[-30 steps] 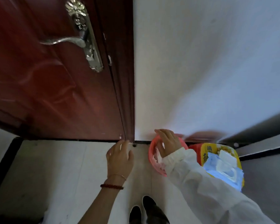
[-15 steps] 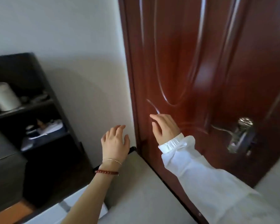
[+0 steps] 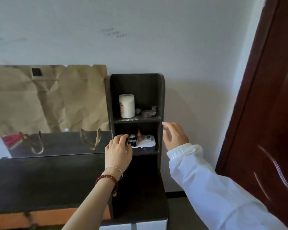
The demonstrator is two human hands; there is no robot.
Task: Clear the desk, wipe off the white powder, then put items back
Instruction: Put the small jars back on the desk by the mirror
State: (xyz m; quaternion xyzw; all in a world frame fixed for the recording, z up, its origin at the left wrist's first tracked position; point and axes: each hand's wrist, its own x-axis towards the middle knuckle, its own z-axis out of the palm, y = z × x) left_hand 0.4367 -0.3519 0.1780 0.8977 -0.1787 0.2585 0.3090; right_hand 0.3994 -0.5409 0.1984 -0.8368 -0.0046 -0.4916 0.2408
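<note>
The dark desk top (image 3: 48, 176) runs across the lower left. At its right end stands a black two-tier shelf unit (image 3: 160, 100). On the lower tier a small black bottle (image 3: 132, 141) rests on a white box (image 3: 149, 143), beside a small brown figure (image 3: 139, 135). My left hand (image 3: 118, 153) reaches into that tier, its fingers curled around the black bottle. My right hand (image 3: 175, 136), in a white sleeve, hovers open just right of the shelf's side wall, touching nothing. A white jar (image 3: 127, 106) and small dishes (image 3: 150, 112) sit on the upper tier.
Crumpled brown paper (image 3: 48, 97) covers the wall behind the desk, above a shiny reflective panel (image 3: 60, 141). A dark red door (image 3: 264, 113) stands close on the right. The desk's orange front edge (image 3: 40, 216) lies below, with grey floor (image 3: 181, 209) beside the shelf.
The view has swung from the door and floor to the desk and shelf. My left hand moved onto the black bottle on the lower tier; my right hand left the door and hangs beside the shelf.
</note>
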